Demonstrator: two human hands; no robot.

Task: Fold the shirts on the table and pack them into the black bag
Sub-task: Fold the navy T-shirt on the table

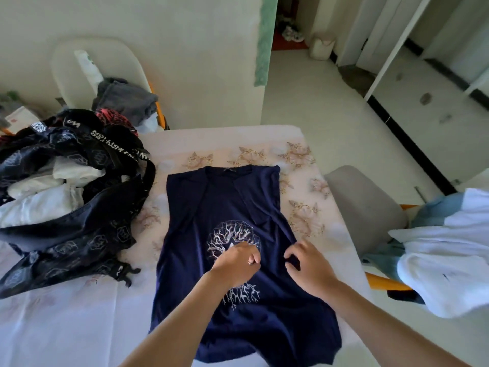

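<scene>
My navy T-shirt (232, 197) lies flat on the table (304, 165), collar at the far end and hem toward me. It sits on the flowered tablecloth, with both sleeves turned in over the chest. My right hand (308, 266) is over the middle of the shirt, thumb and fingers pinching up a small tuck of the navy cloth. My left hand (234, 263) rests just beside it on the pale tree print (232, 234), fingers curled. It looks as if it is nipping the fabric too, though my knuckles hide the fingertips.

The black bag (79, 234) stands open at my left on the same table, near the shirt but not touching it. Folded white shirts (39, 202) are already inside, and its lettered strap (116, 147) is draped across the top. A heap of white and light blue clothes (444, 260) lies at my right, beside a grey chair (365, 205). A dark grey garment (127, 99) sits on the white chair (66, 67) behind the bag.
</scene>
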